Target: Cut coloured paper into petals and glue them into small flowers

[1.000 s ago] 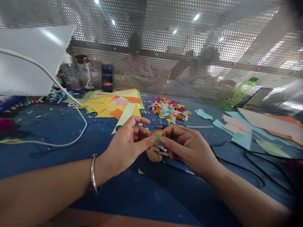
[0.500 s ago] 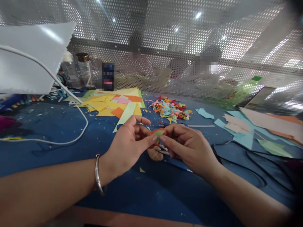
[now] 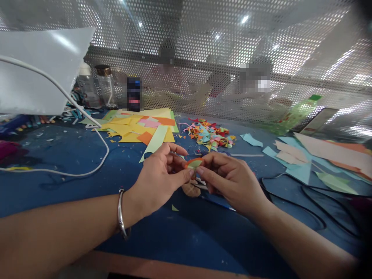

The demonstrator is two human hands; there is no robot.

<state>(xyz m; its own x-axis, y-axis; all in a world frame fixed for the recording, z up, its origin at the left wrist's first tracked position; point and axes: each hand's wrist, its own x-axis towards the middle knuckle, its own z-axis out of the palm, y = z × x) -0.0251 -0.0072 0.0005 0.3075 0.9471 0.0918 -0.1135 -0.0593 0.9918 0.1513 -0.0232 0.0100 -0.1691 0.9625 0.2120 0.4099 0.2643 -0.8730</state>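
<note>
Between my two hands is a small rounded piece of paper (image 3: 195,164), light green with an orange edge. My left hand (image 3: 166,172) pinches its left side between thumb and fingers. On the other side, the thumb and fingertips of my right hand (image 3: 226,172) grip it too. Below the hands lies a round tan object (image 3: 191,190), partly hidden, whose kind I cannot make out. A blue pen-like stick (image 3: 219,202) rests beside it, half covered by my right hand. A small green paper scrap (image 3: 174,208) lies on the blue table (image 3: 162,240).
Yellow and orange paper sheets (image 3: 124,130) lie behind my left hand, with a heap of colourful paper scraps (image 3: 209,133) to their right. Blue and pale sheets (image 3: 300,162) and a black cable (image 3: 302,207) are at right. A white cable (image 3: 107,149) loops at left. A perforated metal screen (image 3: 192,35) stands behind.
The paper piece has tilted slightly between my fingers, showing a flatter green face. Both hands keep nearly the same place and hold.
</note>
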